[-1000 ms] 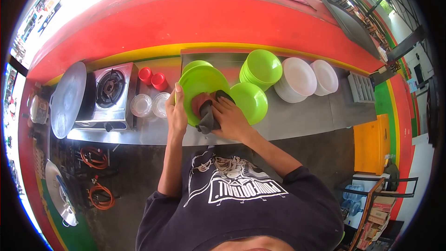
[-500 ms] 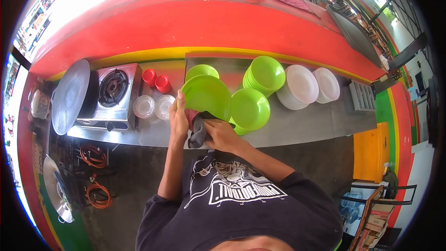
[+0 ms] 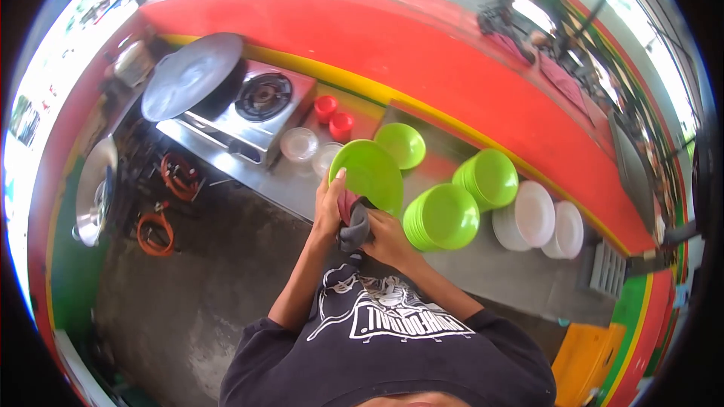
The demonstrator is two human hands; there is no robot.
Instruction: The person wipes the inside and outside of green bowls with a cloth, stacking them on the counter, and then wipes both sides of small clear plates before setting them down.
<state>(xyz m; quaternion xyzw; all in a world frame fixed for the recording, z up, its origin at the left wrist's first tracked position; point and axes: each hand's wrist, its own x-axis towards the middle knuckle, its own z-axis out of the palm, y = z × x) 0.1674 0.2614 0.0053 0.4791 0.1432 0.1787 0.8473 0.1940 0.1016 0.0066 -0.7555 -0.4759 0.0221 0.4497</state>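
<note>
Left hand [image 3: 329, 209] grips green plate [image 3: 371, 175], right hand [image 3: 386, 243] clutches cloth [image 3: 354, 229] (green stack [image 3: 446, 217] just beside).

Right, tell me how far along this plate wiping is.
Done: hard to say. A near green stack and a far green stack sit on the counter, but whether they are wiped does not show. In hand: the left hand holds a green plate tilted, and the right hand presses a grey cloth at its lower edge. Possibly left: the white plates.

Fingertips of the right hand [image 3: 386, 243] are hidden under the grey cloth [image 3: 353, 230]. The lower rim of the green plate [image 3: 371, 172] is hidden behind it.
</note>
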